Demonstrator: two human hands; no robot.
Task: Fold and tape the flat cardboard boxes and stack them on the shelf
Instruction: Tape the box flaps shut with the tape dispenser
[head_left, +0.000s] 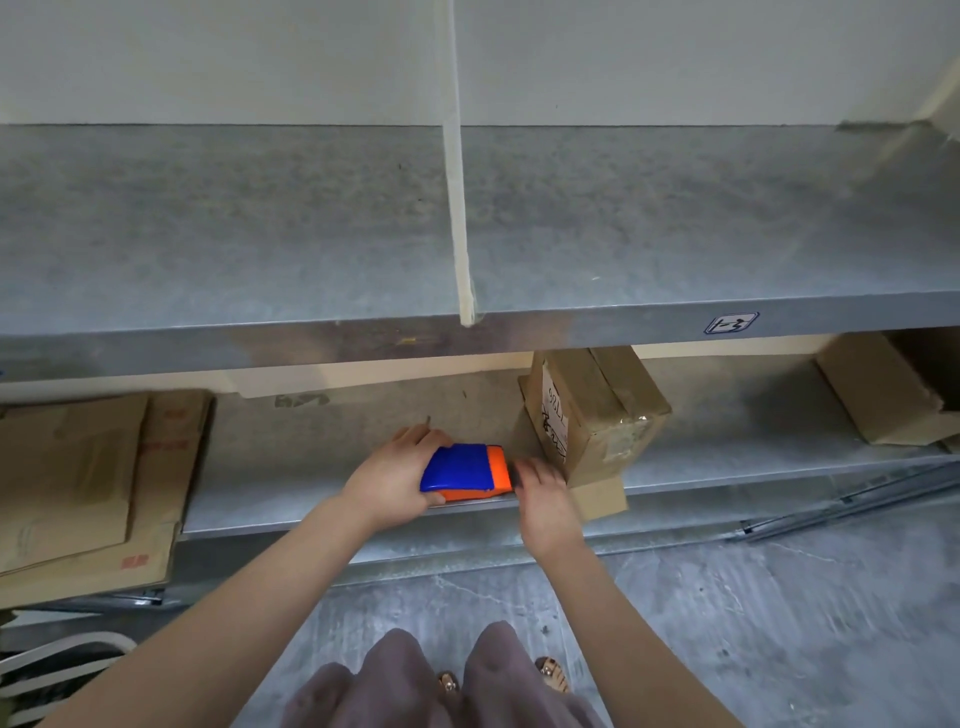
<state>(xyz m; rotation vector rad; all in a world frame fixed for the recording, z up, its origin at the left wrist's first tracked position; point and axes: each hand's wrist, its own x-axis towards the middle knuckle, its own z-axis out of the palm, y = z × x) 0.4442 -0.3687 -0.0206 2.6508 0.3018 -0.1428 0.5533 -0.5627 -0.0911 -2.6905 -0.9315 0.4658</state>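
Observation:
A blue and orange tape dispenser (464, 469) lies at the front of the lower shelf (727, 470). My left hand (390, 483) grips its left end, fingers over the top and thumb underneath. My right hand (543, 493) touches the dispenser's right, orange end with curled fingers; what they pinch is blurred. A taped cardboard box (595, 410) with handwriting on its side stands just right of my hands. Flat cardboard boxes (88, 483) lie stacked at the shelf's left end.
A grey metal upper shelf (311, 234) spans the view, split by a cream upright post (457, 197). Another cardboard box (883, 389) sits at the far right of the lower shelf. Metal rails (841, 506) lie on the concrete floor at right.

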